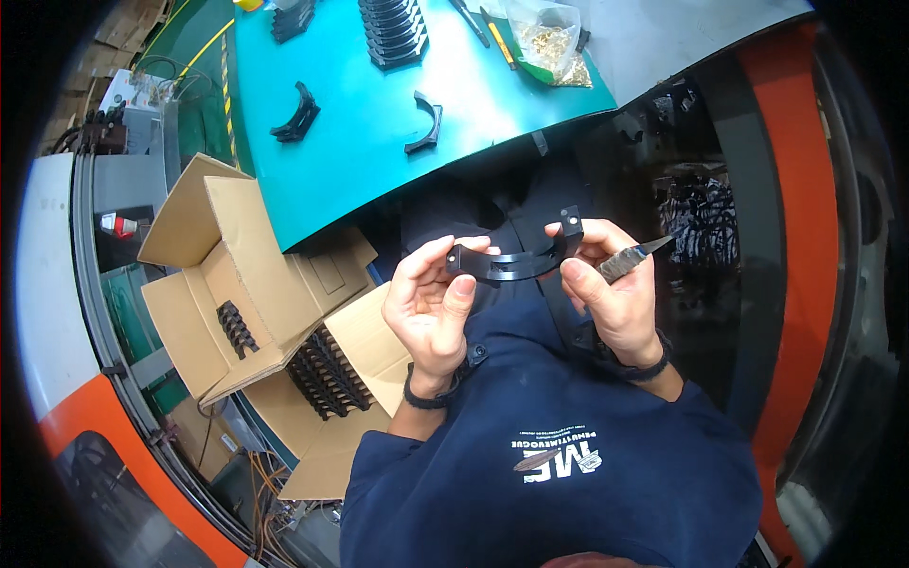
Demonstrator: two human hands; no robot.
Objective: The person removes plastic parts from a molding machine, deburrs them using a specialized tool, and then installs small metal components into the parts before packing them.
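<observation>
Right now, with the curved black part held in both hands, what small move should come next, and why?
Probably draw the small blade along the curved black part: the right hand holds both, the left hand steadies the other end, nothing blocks the edge.

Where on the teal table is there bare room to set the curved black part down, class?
Free: the table near its front edge, below the two loose clamps, and the strip between them. Crowded: the far edge, with stacked parts, tools and a bag of brass bits.

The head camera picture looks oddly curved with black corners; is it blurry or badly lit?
Head view: fisheye bends the teal table's edge and blackens the corners; the hands' black curved part is sharp and evenly lit; the space under the table is dark; no strong glare.
</observation>
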